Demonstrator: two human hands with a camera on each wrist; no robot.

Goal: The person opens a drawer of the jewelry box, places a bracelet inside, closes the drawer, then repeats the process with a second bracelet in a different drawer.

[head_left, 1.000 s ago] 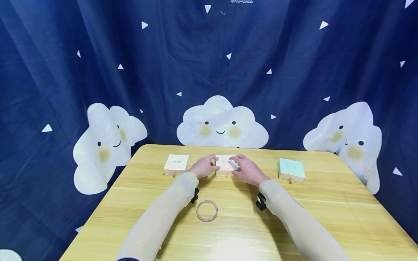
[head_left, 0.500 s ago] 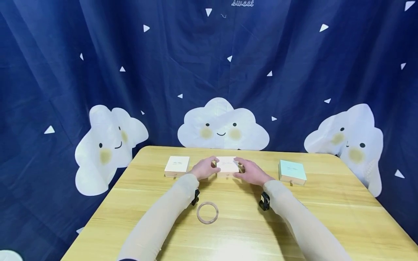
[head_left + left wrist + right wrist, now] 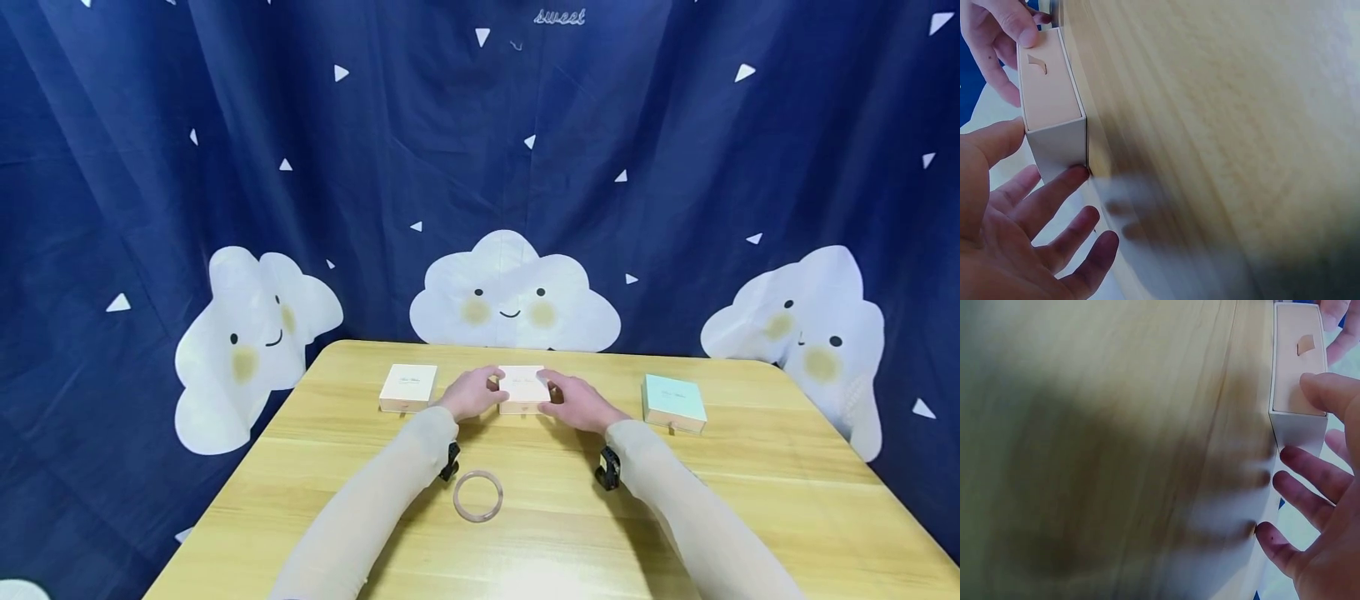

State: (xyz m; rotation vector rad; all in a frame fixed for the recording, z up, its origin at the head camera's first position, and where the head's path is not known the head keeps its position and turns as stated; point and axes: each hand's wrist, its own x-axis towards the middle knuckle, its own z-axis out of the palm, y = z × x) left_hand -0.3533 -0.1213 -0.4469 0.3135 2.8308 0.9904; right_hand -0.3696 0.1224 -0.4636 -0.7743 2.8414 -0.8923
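Observation:
A small pale box (image 3: pixel 523 383) stands on the wooden table between my two hands, its front face pink with a small pull tab (image 3: pixel 1037 64). At its left side is my left hand (image 3: pixel 471 395), thumb at the front edge and index finger against the side wall; the other fingers are spread apart. From the right, my right hand (image 3: pixel 582 404) holds the box, thumb pressed on the front face (image 3: pixel 1297 359) and fingertips near its side. A pinkish ring-shaped bangle (image 3: pixel 477 520) lies nearer me, below the left hand.
Another whitish box (image 3: pixel 408 385) sits left of my left hand, and a mint-green box (image 3: pixel 673 400) with a front tab is to the right. Behind the wooden table (image 3: pixel 750 500) hangs a dark blue curtain (image 3: pixel 480 125) with cloud prints.
My right fingers have slid from the top of the middle box to its right side. The head view has tilted up slightly; the boxes and bangle have stayed in place.

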